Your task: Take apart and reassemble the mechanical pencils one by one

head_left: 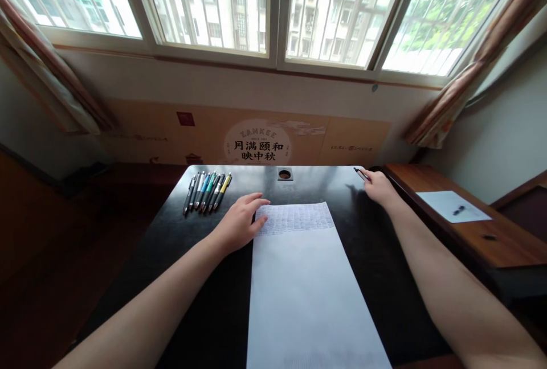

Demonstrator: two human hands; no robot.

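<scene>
A long white sheet of paper [303,283] lies on a black desk [367,244], with small print across its top strip. My left hand [241,222] rests flat on the sheet's upper left corner, fingers stretched out. My right hand [378,187] is at the desk's far right edge, its fingers closed on a dark pen [361,173] that points away to the left. Several pens [207,191] with coloured barrels lie side by side at the desk's far left.
A small round hole [285,174] sits at the desk's far middle. A brown side table [470,232] on the right carries a white sheet [453,206] and a small dark object. A printed cardboard panel [256,141] leans under the windows; curtains hang at both sides.
</scene>
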